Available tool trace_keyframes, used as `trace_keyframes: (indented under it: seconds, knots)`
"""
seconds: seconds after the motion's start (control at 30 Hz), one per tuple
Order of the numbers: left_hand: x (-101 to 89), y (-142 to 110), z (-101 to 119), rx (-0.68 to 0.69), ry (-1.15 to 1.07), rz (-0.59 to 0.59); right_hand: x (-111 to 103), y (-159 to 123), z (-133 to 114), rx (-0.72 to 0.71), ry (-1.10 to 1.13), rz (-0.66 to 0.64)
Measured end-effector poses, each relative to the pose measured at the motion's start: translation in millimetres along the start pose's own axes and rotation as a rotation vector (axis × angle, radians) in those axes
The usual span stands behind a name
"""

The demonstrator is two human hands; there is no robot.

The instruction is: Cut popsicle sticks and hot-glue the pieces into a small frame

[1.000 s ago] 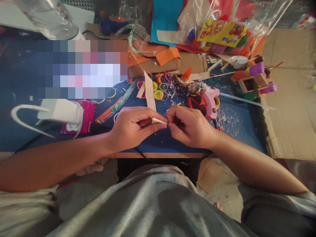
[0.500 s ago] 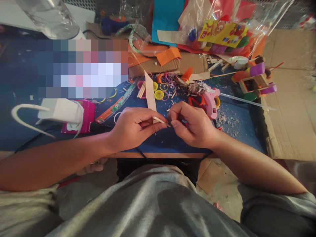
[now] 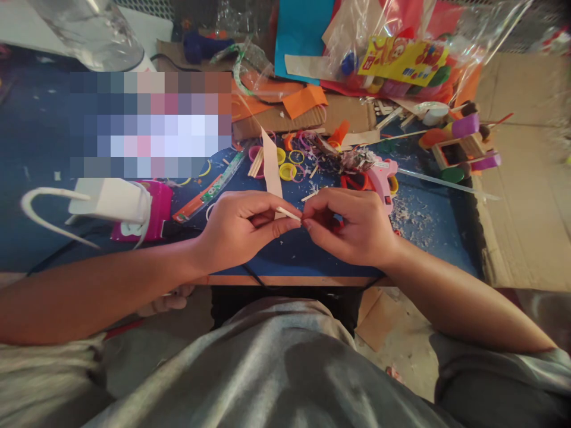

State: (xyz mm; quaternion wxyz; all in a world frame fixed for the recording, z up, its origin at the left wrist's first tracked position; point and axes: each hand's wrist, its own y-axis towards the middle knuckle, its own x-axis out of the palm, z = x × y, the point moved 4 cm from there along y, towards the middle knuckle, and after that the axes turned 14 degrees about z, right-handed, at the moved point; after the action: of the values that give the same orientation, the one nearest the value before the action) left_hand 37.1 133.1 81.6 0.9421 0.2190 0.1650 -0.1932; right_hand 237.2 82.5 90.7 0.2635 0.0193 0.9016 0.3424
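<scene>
Between the thumb and fingers of my left hand [image 3: 243,229] is a short, pale wooden stick [image 3: 289,213], tilted down to the right. My right hand [image 3: 350,226] is closed in a pinch at the stick's right end, its fingertips meeting those of the left. Whatever lies inside that pinch is hidden. Behind the left fingers a strip of pale paper [image 3: 271,163] stretches away over the blue table [image 3: 285,258]. Just beyond my right hand lies a pink glue gun [image 3: 380,178] with a long clear glue stick [image 3: 446,182] in its back.
A white charger [image 3: 109,199] sits on a magenta box [image 3: 159,208] at left. Yellow lids [image 3: 288,172], red-handled scissors [image 3: 354,181] and shavings [image 3: 413,220] litter the middle. A small wooden toy vehicle [image 3: 459,148] stands right, by cardboard [image 3: 521,178]. Plastic-bagged items [image 3: 404,62] are behind.
My right hand drew slightly away from the stick's end, then came back to touch it. In my left fingers the stick has turned a little, now showing a narrower side.
</scene>
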Motion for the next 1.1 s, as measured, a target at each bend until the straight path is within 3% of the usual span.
trace_keyframes:
  seconds: [0.4,0.83,1.1]
  knots:
    - [3.0,0.3,4.4,0.126,-0.006,-0.003,4.5,-1.5,1.5,-0.024,-0.050,-0.020]
    - [7.8,0.0,-1.3,0.082,-0.034,-0.099,-0.5,-0.9,2.1,-0.029,-0.020,0.053]
    - [8.8,-2.2,2.2,0.133,0.031,-0.127,-1.5,-4.7,6.1,-0.005,0.046,0.107]
